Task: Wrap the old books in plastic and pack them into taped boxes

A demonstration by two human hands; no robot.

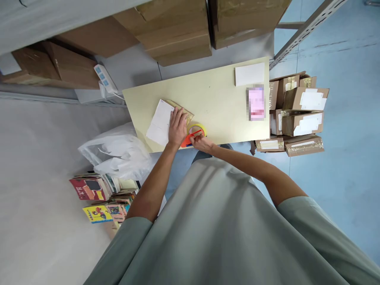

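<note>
My left hand (177,126) lies with its fingers stretched out over a small flat cardboard box (187,114) and the edge of a white paper sheet (159,122). Part of the box is hidden under the hand and the paper. My right hand (202,142) is closed on a red tape dispenser (187,141), close beside the left hand at the table's near edge. A yellow-edged roll of tape (203,127) sits on the dispenser. Something thin and blue shows under it, too small to make out.
The pale table (219,103) carries a white stack of paper (249,74) and a blurred pink item (256,103) at right. Cardboard boxes (305,101) stand on the floor beyond. At left are a white plastic bag (118,154), books (97,213) and a power strip (105,79).
</note>
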